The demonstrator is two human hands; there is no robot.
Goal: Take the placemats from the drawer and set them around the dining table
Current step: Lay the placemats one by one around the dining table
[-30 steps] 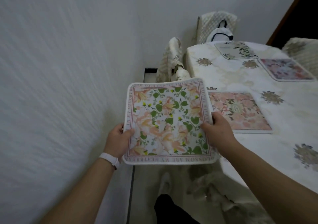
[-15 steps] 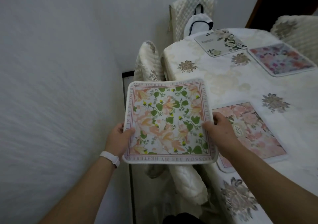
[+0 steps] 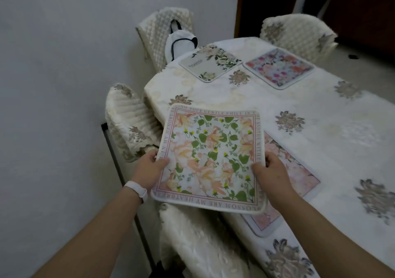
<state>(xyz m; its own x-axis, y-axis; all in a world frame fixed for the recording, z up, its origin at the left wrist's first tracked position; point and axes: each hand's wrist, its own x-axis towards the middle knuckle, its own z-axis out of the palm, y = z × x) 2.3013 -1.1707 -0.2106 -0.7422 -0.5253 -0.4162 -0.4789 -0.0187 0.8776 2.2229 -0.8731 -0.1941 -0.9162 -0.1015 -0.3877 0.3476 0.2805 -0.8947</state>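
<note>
A square placemat [image 3: 211, 156] with peach flowers, green leaves and a lettered border hangs level over the table's near left edge. My left hand [image 3: 149, 168] grips its left side and my right hand [image 3: 271, 171] grips its right side. Three other placemats lie on the dining table [image 3: 320, 132]: a pink one [image 3: 292, 177] partly under the held mat, a cream one with green sprigs [image 3: 210, 63] at the far end, and a purple-pink one [image 3: 280, 68] beside it.
Quilted cream chairs surround the table: one at my near left [image 3: 130, 124], one at the far end [image 3: 162, 28] with a white bag [image 3: 180, 43] on it, one at the far right [image 3: 299, 34]. A white wall runs along the left.
I have walked forward along the table's left side; the held placemat now hangs over the table edge and the pink mat, and the far placemats appear closer. My grip is unchanged.
</note>
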